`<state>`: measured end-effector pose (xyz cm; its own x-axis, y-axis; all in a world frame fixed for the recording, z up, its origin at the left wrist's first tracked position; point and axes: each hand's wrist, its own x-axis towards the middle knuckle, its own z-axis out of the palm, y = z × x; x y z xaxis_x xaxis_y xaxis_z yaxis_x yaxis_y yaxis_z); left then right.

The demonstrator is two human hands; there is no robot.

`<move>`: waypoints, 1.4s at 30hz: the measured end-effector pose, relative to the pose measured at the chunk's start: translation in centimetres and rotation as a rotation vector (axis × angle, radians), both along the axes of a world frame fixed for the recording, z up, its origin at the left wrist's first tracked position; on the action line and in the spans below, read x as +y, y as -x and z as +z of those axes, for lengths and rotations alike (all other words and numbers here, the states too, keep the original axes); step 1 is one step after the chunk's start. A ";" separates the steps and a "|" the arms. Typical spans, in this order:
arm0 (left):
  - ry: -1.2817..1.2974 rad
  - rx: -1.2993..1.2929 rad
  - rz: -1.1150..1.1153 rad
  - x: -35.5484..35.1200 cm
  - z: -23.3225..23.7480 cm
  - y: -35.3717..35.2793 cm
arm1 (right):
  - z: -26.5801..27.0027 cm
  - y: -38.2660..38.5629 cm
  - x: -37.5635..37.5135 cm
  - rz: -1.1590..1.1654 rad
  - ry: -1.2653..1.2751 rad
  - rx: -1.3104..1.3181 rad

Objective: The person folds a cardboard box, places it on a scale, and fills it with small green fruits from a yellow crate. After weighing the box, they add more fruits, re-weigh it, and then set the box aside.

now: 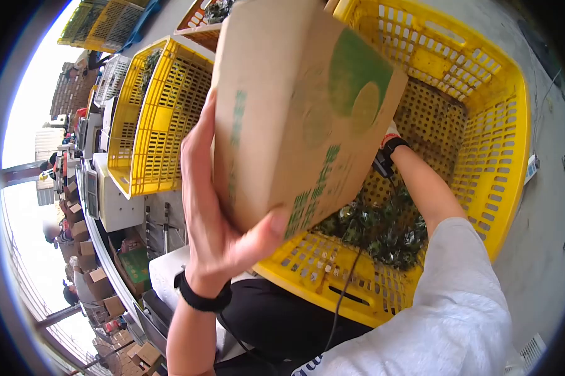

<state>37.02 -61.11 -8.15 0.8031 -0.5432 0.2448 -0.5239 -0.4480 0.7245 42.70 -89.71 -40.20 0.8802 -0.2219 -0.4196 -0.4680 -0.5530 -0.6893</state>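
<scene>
My left hand [216,232] grips a brown cardboard box [263,119] by its near side, thumb on one face and fingers along the edge. Green printing, with a large round logo, marks the box, which is held tilted. It hangs over a large yellow plastic crate [495,144] with slotted walls. My right arm reaches into the crate behind the box. Only a sliver of my right hand [391,133] shows near the black wristband; its fingers are hidden. Dark green, shiny small items [382,229] lie on the crate's floor at the near side.
Another yellow crate [163,119] with dark green contents stands to the left, with an orange crate [201,28] beyond it. A white boxy unit [116,200] sits beside them. Many cardboard boxes [97,282] and several people are farther left. A dark cable [345,288] crosses the near crate rim.
</scene>
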 end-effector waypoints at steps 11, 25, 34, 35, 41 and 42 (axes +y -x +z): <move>-0.390 -0.298 -0.317 -7.3 -7.7 -1.3 | 6.7 13.8 4.1 0.642 0.237 0.179; -0.694 0.384 -0.087 -5.4 -16.2 0.7 | 8.6 21.3 1.5 -0.132 0.463 0.302; -0.654 0.432 -0.043 -5.5 -17.8 1.0 | -2.3 29.9 -1.6 -0.661 -0.281 0.393; -0.656 0.457 -0.060 -5.4 -18.0 1.0 | -5.4 31.8 -2.6 -0.466 -0.049 0.380; -0.645 0.534 -0.090 -5.1 -17.4 0.4 | -8.8 31.3 -2.5 1.355 1.584 0.554; -0.640 0.538 -0.083 -5.0 -17.2 0.3 | -8.7 31.3 -2.4 1.575 1.789 0.479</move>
